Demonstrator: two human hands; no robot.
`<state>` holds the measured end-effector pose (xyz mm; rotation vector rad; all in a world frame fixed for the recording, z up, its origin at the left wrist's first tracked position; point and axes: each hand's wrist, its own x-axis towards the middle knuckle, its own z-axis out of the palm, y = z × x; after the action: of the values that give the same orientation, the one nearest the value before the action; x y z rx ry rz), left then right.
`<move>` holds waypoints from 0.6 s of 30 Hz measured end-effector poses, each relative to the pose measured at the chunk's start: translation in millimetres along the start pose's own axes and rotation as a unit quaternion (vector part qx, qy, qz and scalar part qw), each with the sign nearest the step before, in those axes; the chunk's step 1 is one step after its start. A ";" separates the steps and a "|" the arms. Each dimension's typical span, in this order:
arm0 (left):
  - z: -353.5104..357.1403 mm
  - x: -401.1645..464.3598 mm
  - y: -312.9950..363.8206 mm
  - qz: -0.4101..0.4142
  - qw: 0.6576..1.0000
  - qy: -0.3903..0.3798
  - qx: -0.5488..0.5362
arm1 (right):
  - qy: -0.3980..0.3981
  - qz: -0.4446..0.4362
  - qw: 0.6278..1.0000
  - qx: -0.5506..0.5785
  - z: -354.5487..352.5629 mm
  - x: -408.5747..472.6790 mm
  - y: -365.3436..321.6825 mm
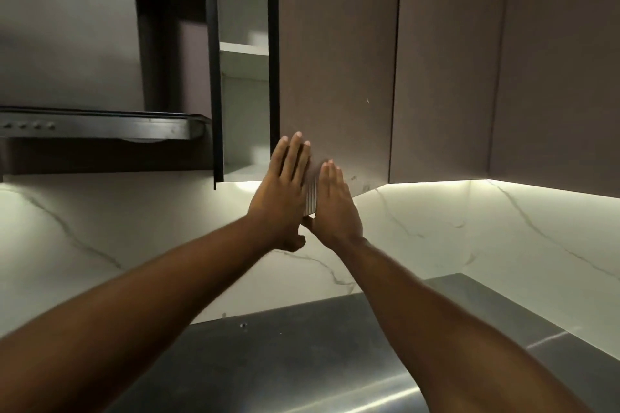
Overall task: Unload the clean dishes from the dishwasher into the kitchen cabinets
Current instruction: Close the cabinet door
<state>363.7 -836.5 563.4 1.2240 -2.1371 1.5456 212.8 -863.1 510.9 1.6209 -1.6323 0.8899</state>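
Note:
Both my arms reach up toward an upper cabinet (244, 100) whose pale interior and white shelf (243, 48) show through a narrow gap. Between my palms I carry a pale ribbed dish (312, 193); it is blurred and mostly hidden, so I cannot tell what kind it is. My left hand (283, 193) presses flat against its left side with fingers straight. My right hand (335, 201) presses flat against its right side, fingers straight as well. The dish is just below and in front of the lower edge of the brown cabinet door (335, 60), to the right of the gap.
A steel range hood (100, 127) juts out at the left, level with the cabinet's bottom. More shut brown wall cabinets (449, 60) run to the right corner. Below are a lit marble backsplash (469, 228) and a steel counter (302, 362).

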 end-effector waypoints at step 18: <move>161.0 55.8 -24.8 -0.085 0.995 0.059 -0.003 | -0.016 -0.029 0.996 -0.082 122.7 85.5 0.8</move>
<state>390.8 -1005.9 547.4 1.2434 -1.9096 1.5002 212.0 -1012.7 514.9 1.5672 -1.6267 0.6848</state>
